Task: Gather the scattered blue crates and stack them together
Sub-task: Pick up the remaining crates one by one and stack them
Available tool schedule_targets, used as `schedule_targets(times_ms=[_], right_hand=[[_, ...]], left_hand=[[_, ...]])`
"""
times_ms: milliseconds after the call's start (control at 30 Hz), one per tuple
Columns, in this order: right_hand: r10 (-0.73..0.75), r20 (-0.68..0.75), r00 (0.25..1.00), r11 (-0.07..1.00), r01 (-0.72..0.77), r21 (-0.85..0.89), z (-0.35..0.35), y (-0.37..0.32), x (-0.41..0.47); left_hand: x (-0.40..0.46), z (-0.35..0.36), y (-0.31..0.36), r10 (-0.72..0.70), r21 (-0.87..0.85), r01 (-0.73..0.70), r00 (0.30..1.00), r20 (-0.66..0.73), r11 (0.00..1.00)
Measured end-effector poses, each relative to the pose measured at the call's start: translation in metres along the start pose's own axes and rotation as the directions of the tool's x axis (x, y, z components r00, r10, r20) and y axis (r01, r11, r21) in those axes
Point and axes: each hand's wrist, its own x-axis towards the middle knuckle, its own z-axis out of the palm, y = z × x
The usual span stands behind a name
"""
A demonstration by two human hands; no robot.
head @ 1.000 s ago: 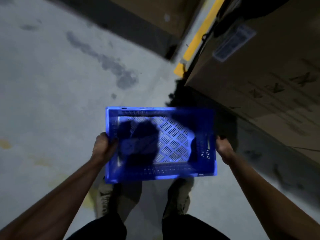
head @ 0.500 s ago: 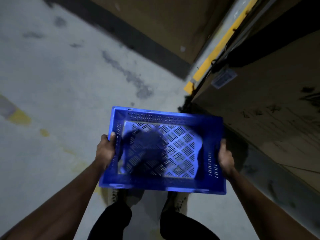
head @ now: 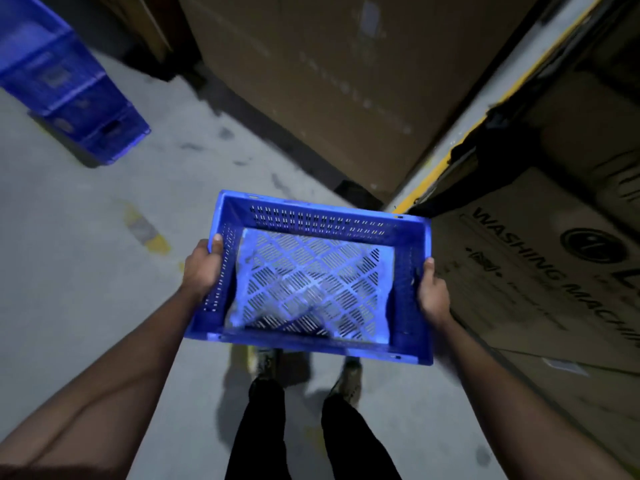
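At waist height, left hand (head: 202, 268) & right hand (head: 431, 292) each clamp a short wall of the empty blue crate (head: 311, 278), thumbs over rim. Keep it level w/ both grips, then align over the stacked blue crates (head: 65, 81) far left before lowering.

Perforated blue plastic crate (head: 311, 278) held between both hands; stacked blue plastic crates (head: 65, 81) far left, brown cardboard boxes (head: 540, 271) right
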Motion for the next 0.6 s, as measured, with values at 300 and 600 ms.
schedule_targets(times_ms=[300,600], right_hand=[[-0.259,-0.013,0.966,0.964,0.259,0.056,-0.011,-0.075,-0.094],[-0.459,-0.025,0.888,0.888,0.457,-0.058,0.079,-0.176,-0.182]], left_hand=[[-0.069,-0.119,-0.016,-0.013,-0.096,0.0,0.991,-0.137,0.995],[-0.051,-0.249,-0.07,-0.085,-0.157,0.048,0.968,-0.235,0.986]])
